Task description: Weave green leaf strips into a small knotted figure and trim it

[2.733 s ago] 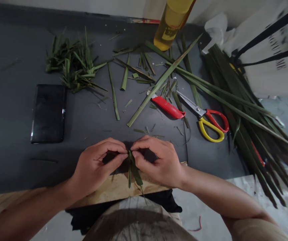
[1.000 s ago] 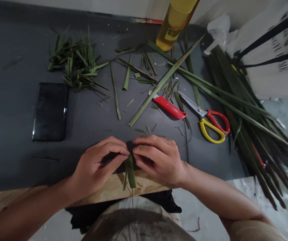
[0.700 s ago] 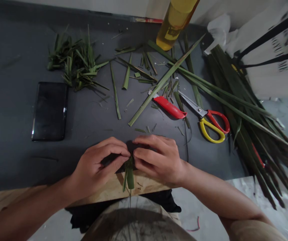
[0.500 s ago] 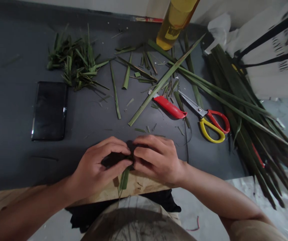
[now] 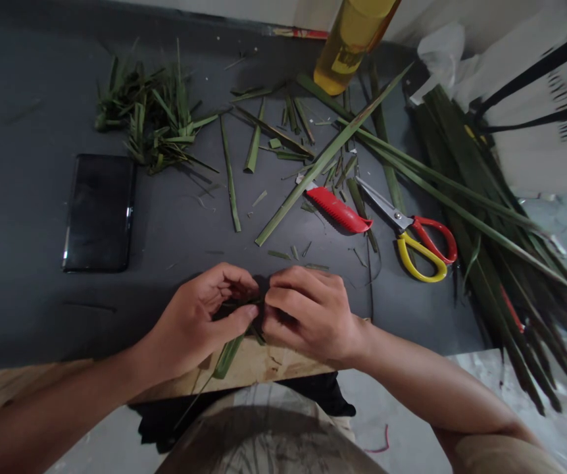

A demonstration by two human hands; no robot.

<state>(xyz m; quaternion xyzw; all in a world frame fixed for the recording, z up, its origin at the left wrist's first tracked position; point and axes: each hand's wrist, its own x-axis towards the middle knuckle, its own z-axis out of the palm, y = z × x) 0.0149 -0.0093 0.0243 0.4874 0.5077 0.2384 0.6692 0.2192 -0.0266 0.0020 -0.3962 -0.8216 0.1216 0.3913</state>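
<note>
Near the table's front edge, my left hand [image 5: 209, 316] pinches a green palm leaf strip [image 5: 228, 357] between thumb and fingers. The strip's loose end hangs down to the left over the wooden edge, with a thin fibre trailing from it. My right hand [image 5: 310, 313] is closed right beside it, fingertips meeting the left hand's at the same leaf piece. Most of the piece is hidden by the fingers. Ahead of the hands lie a long leaf strip [image 5: 330, 158], a red-handled cutter [image 5: 339, 209] and scissors [image 5: 402, 222] with red and yellow handles.
A black phone-like slab [image 5: 99, 214] lies at left, below a pile of folded leaf pieces [image 5: 158, 118]. A bottle of yellow liquid [image 5: 350, 49] stands at the back. Long leaves [image 5: 485, 217] hang off the right edge near a white bag [image 5: 550, 125]. Leaf scraps are scattered mid-table.
The leaf strip's loose end has swung leftward below my left hand. My left fingers have curled in and the thumb has shifted. The right hand stays nearly in place. The view has shifted slightly.
</note>
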